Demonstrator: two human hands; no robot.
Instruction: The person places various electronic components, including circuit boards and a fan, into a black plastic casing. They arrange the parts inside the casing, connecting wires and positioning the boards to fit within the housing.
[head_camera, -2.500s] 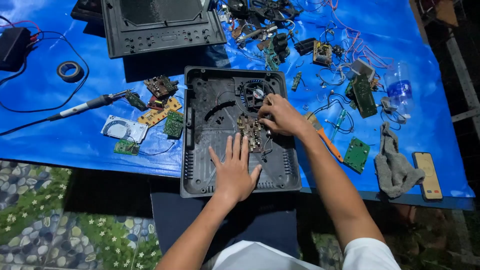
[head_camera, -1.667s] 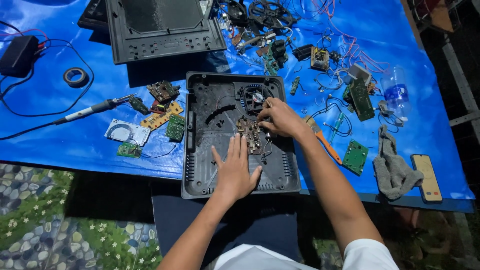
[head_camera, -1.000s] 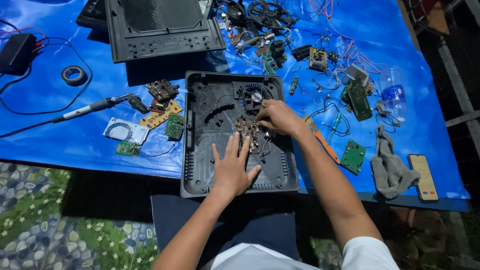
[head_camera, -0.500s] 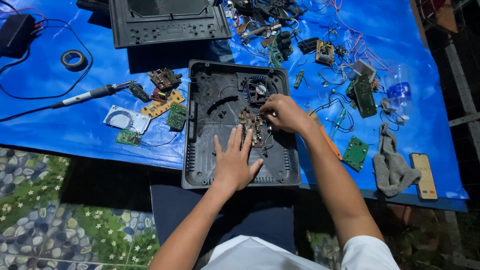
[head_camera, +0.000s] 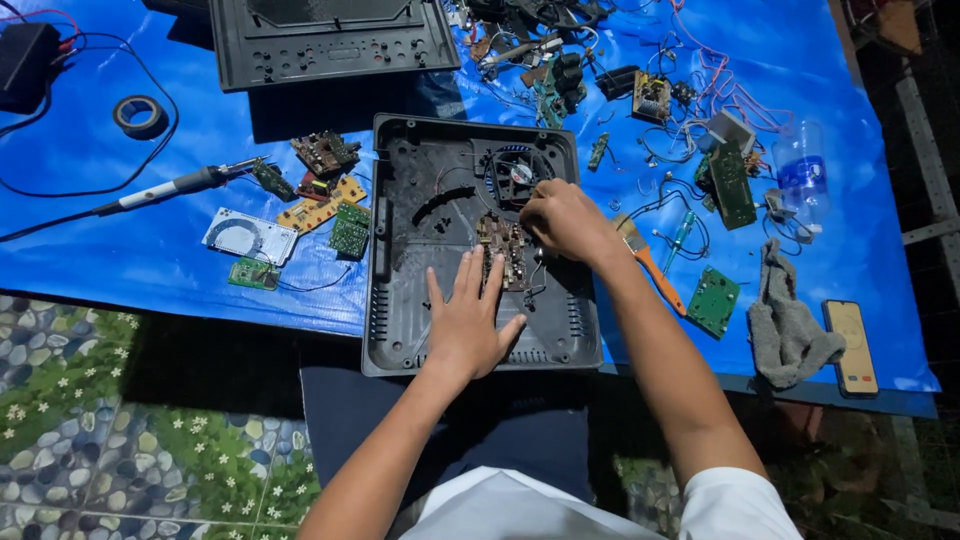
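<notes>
Hands unmoved on black casing (head_camera: 400, 250); blue tarp (head_camera: 130, 270), tiled floor (head_camera: 80, 420).

Blue tarp (head_camera: 150, 270) covered the tabletop. Soldering iron (head_camera: 165, 188) lay left, w/ tape roll (head_camera: 139, 115) & black adapter (head_camera: 27, 64) beyond it. Green circuit boards (head_camera: 349, 230) sat nearby. Right side: orange-handled brush (head_camera: 648, 263), grey rag (head_camera: 790, 328), phone (head_camera: 850, 346), clear bottle (head_camera: 802, 176). Black panel (head_camera: 330, 40) up top.

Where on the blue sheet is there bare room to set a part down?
Bare blue sheet lies below the soldering iron, left of the small boards. Another patch lies between the roll of tape and the black casing. The top right, around the wires, is crowded.
</notes>
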